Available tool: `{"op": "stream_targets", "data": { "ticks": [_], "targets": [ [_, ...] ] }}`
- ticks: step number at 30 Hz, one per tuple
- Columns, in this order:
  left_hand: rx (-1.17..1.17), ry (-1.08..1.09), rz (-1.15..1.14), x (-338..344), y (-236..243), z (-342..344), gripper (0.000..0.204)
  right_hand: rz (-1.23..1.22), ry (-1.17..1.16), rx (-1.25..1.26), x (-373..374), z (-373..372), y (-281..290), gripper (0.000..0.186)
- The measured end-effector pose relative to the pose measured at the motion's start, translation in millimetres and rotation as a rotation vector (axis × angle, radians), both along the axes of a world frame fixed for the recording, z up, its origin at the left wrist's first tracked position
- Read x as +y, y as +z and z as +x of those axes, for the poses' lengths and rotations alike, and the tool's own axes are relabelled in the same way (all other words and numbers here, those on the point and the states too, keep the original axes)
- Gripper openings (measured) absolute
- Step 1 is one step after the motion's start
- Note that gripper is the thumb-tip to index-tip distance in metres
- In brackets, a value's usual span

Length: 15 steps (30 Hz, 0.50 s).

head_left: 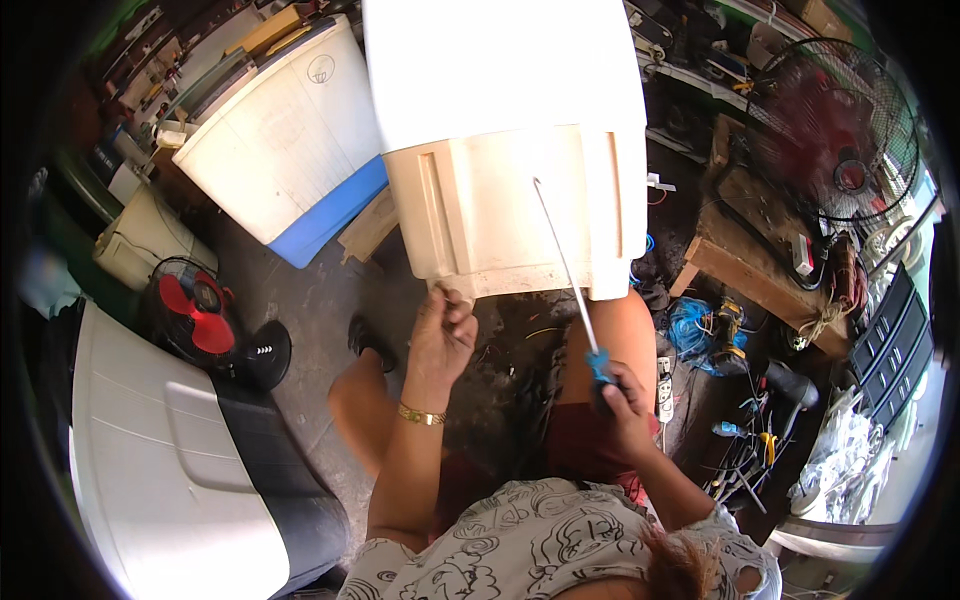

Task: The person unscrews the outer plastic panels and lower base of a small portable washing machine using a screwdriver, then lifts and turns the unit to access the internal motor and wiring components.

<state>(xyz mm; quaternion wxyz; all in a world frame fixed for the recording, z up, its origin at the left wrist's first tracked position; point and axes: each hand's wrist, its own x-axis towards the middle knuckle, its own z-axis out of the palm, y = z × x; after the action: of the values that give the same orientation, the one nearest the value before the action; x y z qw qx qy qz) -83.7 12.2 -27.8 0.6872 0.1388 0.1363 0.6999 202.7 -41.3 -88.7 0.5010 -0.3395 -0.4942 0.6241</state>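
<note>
A cream-white washing machine [500,120] lies tipped toward me, its underside facing my knees. My left hand [440,335], with a gold bracelet at the wrist, grips the lower left corner of its base. My right hand [625,400] is closed around the blue handle of a long screwdriver [565,265]. The shaft slants up and left, and its tip touches the machine's cream base panel near the middle. My bare knees sit under the machine.
A white and blue washer [290,150] lies at the upper left. A small red fan [200,310] and a white appliance [170,470] are at left. At right are a large standing fan [840,130], a wooden bench [760,260], a cordless drill [730,325] and loose tools.
</note>
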Motion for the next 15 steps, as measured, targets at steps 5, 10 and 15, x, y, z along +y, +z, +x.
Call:
{"op": "stream_targets", "data": {
  "ticks": [5, 10, 15],
  "targets": [
    [-0.101, 0.176, -0.032, 15.2, 10.0, -40.1, 0.018, -0.004, 0.152, 0.146, 12.5, -73.0, 0.4, 0.032],
    [0.238, 0.18, 0.041, 20.2, 14.6, -63.4, 0.025, -0.068, 0.276, 0.05, 6.8, -99.6, -5.7, 0.032],
    [0.468, 0.264, -0.131, 18.3, 7.4, -74.9, 0.027, -0.151, 0.262, 0.091, 3.0, -100.9, -27.7, 0.034]
  ]
}}
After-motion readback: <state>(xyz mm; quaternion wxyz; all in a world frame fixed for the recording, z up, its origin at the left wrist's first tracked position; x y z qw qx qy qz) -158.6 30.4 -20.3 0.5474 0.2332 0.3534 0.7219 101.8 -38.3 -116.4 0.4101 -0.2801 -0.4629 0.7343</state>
